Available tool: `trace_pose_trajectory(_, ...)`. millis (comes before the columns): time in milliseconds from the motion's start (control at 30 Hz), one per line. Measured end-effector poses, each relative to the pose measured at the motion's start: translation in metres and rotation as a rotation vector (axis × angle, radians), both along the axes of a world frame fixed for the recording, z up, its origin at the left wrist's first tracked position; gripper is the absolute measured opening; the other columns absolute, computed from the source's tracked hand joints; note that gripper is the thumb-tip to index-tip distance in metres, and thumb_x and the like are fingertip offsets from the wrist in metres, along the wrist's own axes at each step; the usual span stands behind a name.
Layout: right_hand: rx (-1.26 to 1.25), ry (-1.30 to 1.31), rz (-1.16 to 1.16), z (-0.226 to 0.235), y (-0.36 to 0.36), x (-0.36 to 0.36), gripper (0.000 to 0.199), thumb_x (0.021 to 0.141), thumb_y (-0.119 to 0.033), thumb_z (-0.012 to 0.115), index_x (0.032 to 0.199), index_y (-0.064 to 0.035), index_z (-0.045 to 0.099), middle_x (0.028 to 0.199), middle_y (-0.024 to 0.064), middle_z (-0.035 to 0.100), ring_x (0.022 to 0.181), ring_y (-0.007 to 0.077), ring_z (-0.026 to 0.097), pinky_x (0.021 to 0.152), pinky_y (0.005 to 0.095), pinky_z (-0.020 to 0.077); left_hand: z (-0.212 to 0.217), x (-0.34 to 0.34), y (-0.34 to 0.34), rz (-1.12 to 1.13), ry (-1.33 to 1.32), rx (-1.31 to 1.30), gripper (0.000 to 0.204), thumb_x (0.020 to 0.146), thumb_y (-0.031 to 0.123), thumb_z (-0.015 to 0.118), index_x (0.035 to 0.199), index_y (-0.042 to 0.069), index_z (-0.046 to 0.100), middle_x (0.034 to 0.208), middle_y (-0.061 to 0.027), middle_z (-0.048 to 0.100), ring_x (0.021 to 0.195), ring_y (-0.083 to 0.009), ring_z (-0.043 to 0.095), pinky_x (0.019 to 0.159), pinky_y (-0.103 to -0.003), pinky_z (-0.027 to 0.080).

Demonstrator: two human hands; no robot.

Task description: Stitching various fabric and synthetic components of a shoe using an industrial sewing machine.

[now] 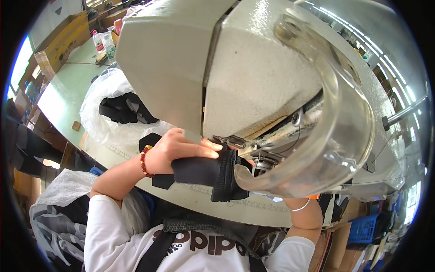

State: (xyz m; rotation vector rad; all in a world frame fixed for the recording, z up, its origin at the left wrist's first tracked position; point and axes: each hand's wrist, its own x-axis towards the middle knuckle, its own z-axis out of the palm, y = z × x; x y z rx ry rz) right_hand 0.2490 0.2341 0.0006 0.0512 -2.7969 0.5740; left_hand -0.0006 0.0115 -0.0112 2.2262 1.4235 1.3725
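A piece of black fabric point(195, 171) with a ribbed, gathered band point(223, 181) lies at the working end of a large pale sewing machine point(163, 68). My left hand point(179, 152) grips the fabric from the left, its fingers stretched over the top close to the band. On the far side of the band, my right hand point(290, 202) is mostly hidden by the machine's curved clear guard point(349, 140); only bits of fingertip and the wrist show. Another flat black piece point(162, 181) sticks out beneath my left wrist.
A clear plastic bag point(93, 115) of black pieces stands left of the machine on the pale table point(63, 102). Bottles point(108, 47) and a cardboard box point(63, 43) are farther back. Another filled bag point(63, 190) sits at my left, a blue crate point(362, 228) at my right.
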Motion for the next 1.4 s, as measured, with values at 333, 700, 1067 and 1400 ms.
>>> trace_pose_trajectory(333,0.043,0.057,-0.051,-0.008,-0.001,0.002,0.043,0.086,-0.025,0.080,0.123,-0.0089,0.065,0.117,0.0117,0.070,0.099,0.0275,0.070,0.089,0.0401,0.0551,-0.002,-0.005,0.001,0.037,0.172,0.033,0.040,0.078,0.007,0.074,0.118,0.002,0.072,0.124,-0.0135,0.075,0.106,-0.0314,0.073,0.095,-0.043,0.055)
trace_pose_trajectory(700,0.053,0.178,-0.107,-0.026,0.019,0.004,0.036,0.087,-0.023,0.078,0.119,-0.0088,0.069,0.114,0.0130,0.072,0.098,0.0292,0.071,0.087,0.0421,0.0563,0.002,-0.015,0.006,0.050,0.203,0.155,0.031,0.080,0.007,0.078,0.110,0.001,0.075,0.117,-0.0137,0.077,0.107,-0.0336,0.073,0.094,-0.044,0.057)
trace_pose_trajectory(1067,0.083,0.248,-0.144,-0.039,0.037,-0.002,0.029,0.088,-0.022,0.077,0.114,-0.0087,0.074,0.110,0.0143,0.074,0.096,0.0308,0.073,0.085,0.0441,0.0575,-0.008,-0.027,0.016,0.043,0.144,0.133,0.032,0.078,0.005,0.081,0.110,0.004,0.077,0.112,-0.0133,0.077,0.103,-0.0337,0.072,0.090,-0.041,0.056)
trace_pose_trajectory(1400,0.667,0.032,-0.209,0.022,-0.027,0.017,0.012,0.090,-0.010,0.075,0.100,-0.0061,0.079,0.100,0.0139,0.077,0.089,0.0342,0.074,0.074,0.0454,0.0578,-0.012,-0.007,0.012,0.034,-0.256,-0.011,0.031,0.086,-0.009,0.072,0.115,0.002,0.076,0.115,-0.0135,0.076,0.110,-0.0307,0.070,0.096,-0.037,0.054)
